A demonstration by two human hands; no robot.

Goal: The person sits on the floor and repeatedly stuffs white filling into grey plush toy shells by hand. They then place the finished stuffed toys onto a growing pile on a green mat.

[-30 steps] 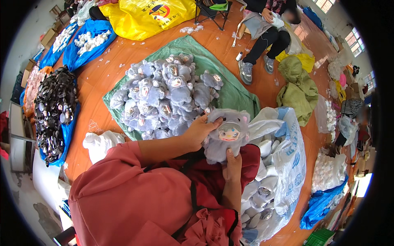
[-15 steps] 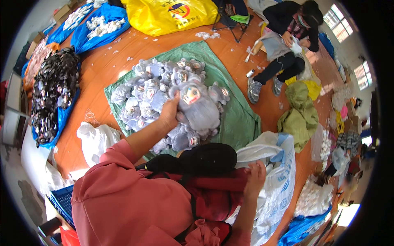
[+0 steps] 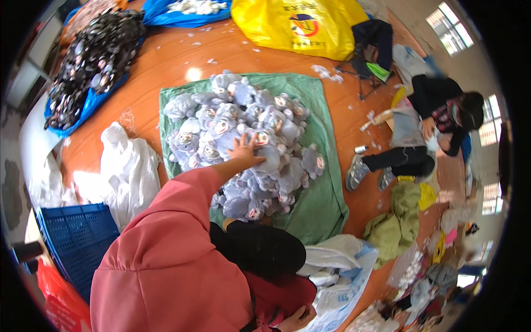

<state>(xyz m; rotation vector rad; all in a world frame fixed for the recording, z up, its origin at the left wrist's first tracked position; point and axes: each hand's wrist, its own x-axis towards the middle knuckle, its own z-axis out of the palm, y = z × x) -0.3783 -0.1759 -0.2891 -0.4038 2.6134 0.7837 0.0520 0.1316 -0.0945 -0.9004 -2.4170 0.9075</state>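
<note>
My left hand (image 3: 246, 152) reaches onto a heap of grey plush toys (image 3: 238, 188) with its fingers spread. It rests on one grey plush toy (image 3: 269, 160) near the middle of the heap and does not grip it. Each toy whose front shows has a small printed face patch. Beneath the heap lies a green sheet (image 3: 326, 210). Low in the picture, my right hand (image 3: 298, 318) is beside my lap, its fingers curled together. Whether anything small is in them is hidden.
A white sack (image 3: 354, 288) with pale pieces inside stands by my right leg. At my left are a blue plastic crate (image 3: 83, 235) and a white bag (image 3: 130, 171). Dark pieces (image 3: 94, 61) are piled far left. Another person (image 3: 442, 127) sits at the right, working with both hands.
My left hand has let go of the grey plush toy it held up, and now lies open on the heap. My right hand has moved down toward my lap. The view has shifted.
</note>
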